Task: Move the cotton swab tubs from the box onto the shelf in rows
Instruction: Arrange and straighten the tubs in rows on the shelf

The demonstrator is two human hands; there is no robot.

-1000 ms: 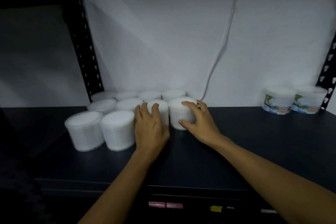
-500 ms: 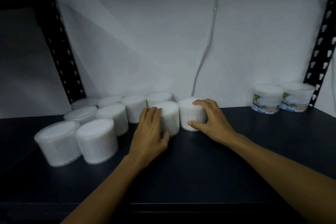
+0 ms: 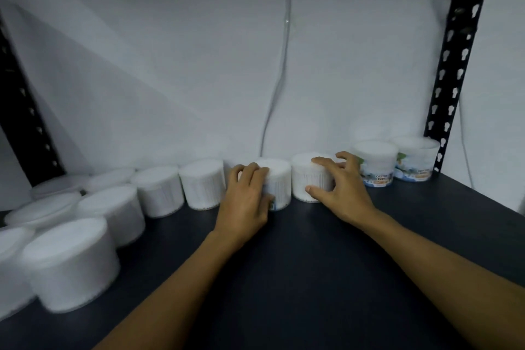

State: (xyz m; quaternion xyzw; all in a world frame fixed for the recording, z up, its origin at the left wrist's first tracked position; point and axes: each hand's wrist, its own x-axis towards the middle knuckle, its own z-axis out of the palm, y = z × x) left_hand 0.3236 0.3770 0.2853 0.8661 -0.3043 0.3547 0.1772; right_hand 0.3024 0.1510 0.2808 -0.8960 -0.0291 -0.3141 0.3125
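Both tubs had slid rightward along the far wall. The left hand [image 3: 244, 202] gripped one tub [image 3: 278, 182], the right hand [image 3: 338, 187] clasped its neighbour [image 3: 308, 179], so the back row was lengthening.

A pale grey-white wall [image 3: 170, 51] fills the back, dimly lit, with a thin cable [image 3: 284, 71] hanging down it to the dark shelf [image 3: 312, 278] — a matte, near-black surface. Black slotted metal uprights [image 3: 457, 60] frame the bay — one at right, another at far left [image 3: 25, 122].
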